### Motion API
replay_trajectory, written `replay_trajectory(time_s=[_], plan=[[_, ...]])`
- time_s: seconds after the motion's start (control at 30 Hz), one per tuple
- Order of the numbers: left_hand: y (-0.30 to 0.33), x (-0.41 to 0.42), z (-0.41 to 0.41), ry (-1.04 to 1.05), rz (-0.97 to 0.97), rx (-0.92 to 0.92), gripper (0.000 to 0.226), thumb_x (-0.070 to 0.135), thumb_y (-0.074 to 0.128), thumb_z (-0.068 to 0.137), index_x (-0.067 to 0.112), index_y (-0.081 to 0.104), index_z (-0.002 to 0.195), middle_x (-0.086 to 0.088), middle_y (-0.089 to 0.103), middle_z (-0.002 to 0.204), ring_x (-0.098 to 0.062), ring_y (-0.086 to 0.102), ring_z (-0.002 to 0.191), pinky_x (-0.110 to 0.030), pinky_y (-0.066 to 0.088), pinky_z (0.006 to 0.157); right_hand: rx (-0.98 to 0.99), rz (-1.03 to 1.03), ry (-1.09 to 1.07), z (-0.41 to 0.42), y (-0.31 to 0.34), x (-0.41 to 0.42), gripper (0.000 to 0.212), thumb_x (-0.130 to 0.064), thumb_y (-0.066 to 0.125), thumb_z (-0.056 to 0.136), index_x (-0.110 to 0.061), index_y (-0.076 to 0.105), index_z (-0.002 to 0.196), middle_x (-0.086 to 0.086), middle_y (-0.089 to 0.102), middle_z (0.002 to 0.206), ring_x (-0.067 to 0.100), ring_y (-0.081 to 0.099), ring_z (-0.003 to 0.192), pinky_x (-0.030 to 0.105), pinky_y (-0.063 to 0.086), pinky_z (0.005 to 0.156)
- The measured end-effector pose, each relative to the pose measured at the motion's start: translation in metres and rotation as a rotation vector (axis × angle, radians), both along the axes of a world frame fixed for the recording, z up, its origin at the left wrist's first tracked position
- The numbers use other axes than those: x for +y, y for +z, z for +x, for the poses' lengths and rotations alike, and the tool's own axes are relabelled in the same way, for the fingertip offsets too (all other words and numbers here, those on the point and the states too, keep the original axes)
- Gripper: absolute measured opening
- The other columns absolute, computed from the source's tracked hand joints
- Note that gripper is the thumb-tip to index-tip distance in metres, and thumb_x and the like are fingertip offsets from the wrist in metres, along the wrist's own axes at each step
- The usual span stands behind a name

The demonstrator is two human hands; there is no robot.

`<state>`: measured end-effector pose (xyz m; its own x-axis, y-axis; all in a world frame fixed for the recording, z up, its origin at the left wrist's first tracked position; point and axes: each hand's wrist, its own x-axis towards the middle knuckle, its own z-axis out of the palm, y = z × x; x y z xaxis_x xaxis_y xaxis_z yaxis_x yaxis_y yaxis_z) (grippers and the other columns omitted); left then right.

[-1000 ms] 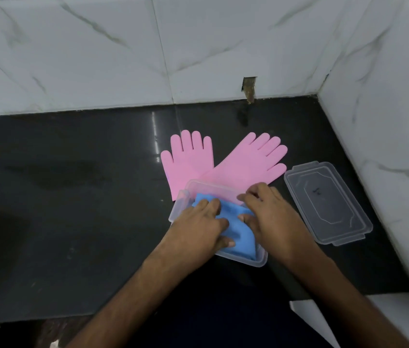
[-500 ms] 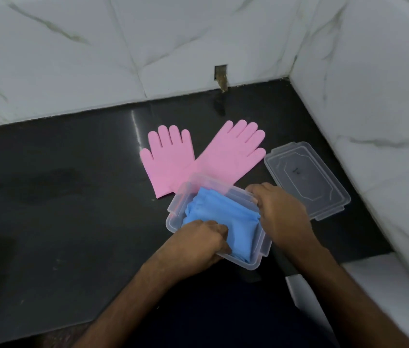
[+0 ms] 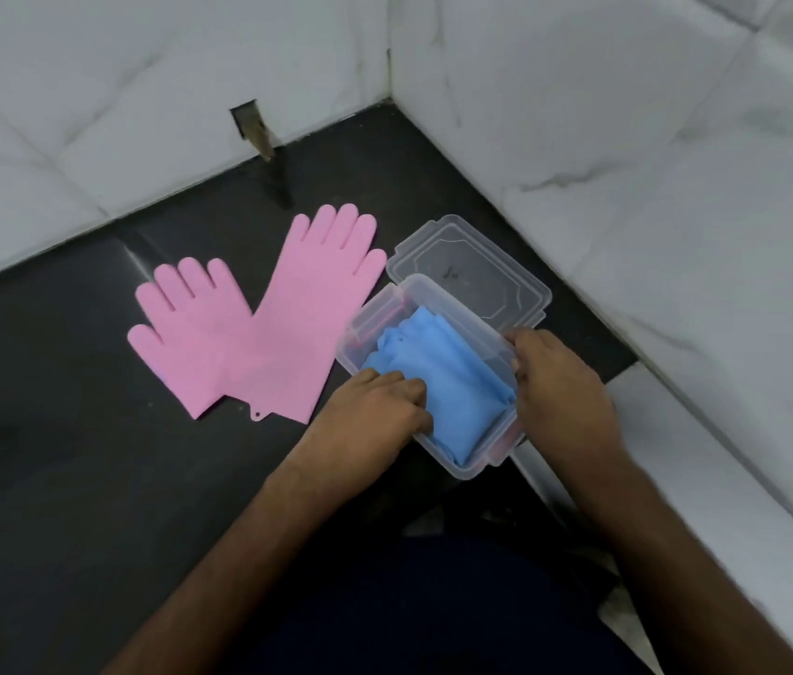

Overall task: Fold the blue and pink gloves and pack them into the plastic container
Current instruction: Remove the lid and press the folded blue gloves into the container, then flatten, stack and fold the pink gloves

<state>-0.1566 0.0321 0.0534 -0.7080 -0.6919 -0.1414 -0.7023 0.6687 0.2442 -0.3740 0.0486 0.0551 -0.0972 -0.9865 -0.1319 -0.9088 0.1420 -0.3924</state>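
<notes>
The clear plastic container [image 3: 375, 319] stands on the black counter with the folded blue gloves [image 3: 453, 367] inside it. My left hand [image 3: 375, 406] lies over the container's near-left rim, fingers curled down onto the blue gloves. My right hand [image 3: 560, 382] grips the container's right wall, thumb on the rim. Two pink gloves lie flat and unfolded to the left of the container: a shorter one [image 3: 190, 333] and a longer one [image 3: 307, 324] that overlaps its edge. Both are clear of the container.
The clear lid [image 3: 477, 265] lies flat behind the container, partly under its far end, close to the corner of the white marble walls [image 3: 628, 163]. A small hole with a stub [image 3: 253, 129] marks the back wall. The black counter [image 3: 68, 455] stretches left.
The container with the blue gloves has slid right, off the pink gloves and next to the lid. My right hand has moved to its right wall; the left hand still presses the gloves.
</notes>
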Motion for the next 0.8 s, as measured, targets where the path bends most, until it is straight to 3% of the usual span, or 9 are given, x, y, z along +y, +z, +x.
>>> replay_trajectory(time_s=[0.1, 0.2, 0.33, 0.43, 0.6, 0.8], plan=[[-0.001, -0.008, -0.002, 0.048, -0.041, 0.018, 0.027, 0.017, 0.070, 0.092, 0.028, 0.076, 0.116, 0.006, 0.069, 0.108, -0.019, 0.063, 0.105, -0.034, 0.043, 0.092, -0.001, 0.012, 0.009, -0.002, 0.001, -0.006, 0.053, -0.002, 0.059, 0.092, -0.018, 0.049, 0.142, 0.006, 0.059, 0.127, 0.026, 0.062, 0.108, 0.046, 0.056, 0.090], [-0.002, -0.013, 0.003, 0.080, -0.084, 0.002, 0.030, 0.018, 0.071, 0.091, 0.028, 0.075, 0.120, 0.006, 0.070, 0.114, -0.019, 0.061, 0.115, -0.035, 0.038, 0.103, 0.036, -0.005, 0.014, 0.000, 0.001, -0.009, 0.045, -0.007, 0.059, 0.095, -0.017, 0.050, 0.138, 0.005, 0.059, 0.124, 0.026, 0.060, 0.107, 0.042, 0.053, 0.084], [0.003, -0.016, 0.016, 0.114, -0.053, 0.029, 0.043, 0.049, 0.070, 0.090, 0.031, 0.069, 0.130, 0.011, 0.065, 0.126, -0.015, 0.053, 0.126, -0.032, 0.025, 0.113, 0.164, -0.098, 0.039, 0.014, 0.003, -0.008, 0.038, -0.023, 0.056, 0.100, -0.016, 0.053, 0.138, 0.007, 0.057, 0.132, 0.027, 0.053, 0.118, 0.039, 0.044, 0.093], [0.011, -0.010, 0.025, 0.173, -0.060, 0.074, 0.048, 0.061, 0.058, 0.093, 0.029, 0.071, 0.127, 0.011, 0.067, 0.127, -0.014, 0.054, 0.125, -0.033, 0.027, 0.112, 0.157, -0.136, 0.090, 0.037, 0.011, -0.010, 0.042, -0.031, 0.054, 0.102, -0.019, 0.050, 0.142, 0.005, 0.053, 0.139, 0.024, 0.050, 0.128, 0.040, 0.042, 0.104], [0.019, 0.002, 0.049, 0.367, -0.126, 0.147, 0.037, 0.047, 0.061, 0.096, 0.024, 0.072, 0.124, 0.002, 0.067, 0.130, -0.021, 0.058, 0.123, -0.039, 0.037, 0.109, 0.121, -0.133, 0.282, 0.084, 0.021, -0.019, 0.043, -0.030, 0.055, 0.102, -0.018, 0.050, 0.143, 0.008, 0.052, 0.144, 0.025, 0.051, 0.130, 0.042, 0.041, 0.110], [0.017, 0.021, 0.090, 0.647, -0.146, 0.130, 0.040, 0.040, 0.063, 0.099, 0.020, 0.066, 0.134, 0.002, 0.068, 0.128, -0.022, 0.062, 0.118, -0.038, 0.039, 0.107, 0.105, -0.164, 0.498, 0.133, 0.022, -0.030, 0.035, -0.030, 0.053, 0.103, -0.016, 0.061, 0.133, 0.008, 0.058, 0.134, 0.027, 0.055, 0.119, 0.040, 0.044, 0.096]])
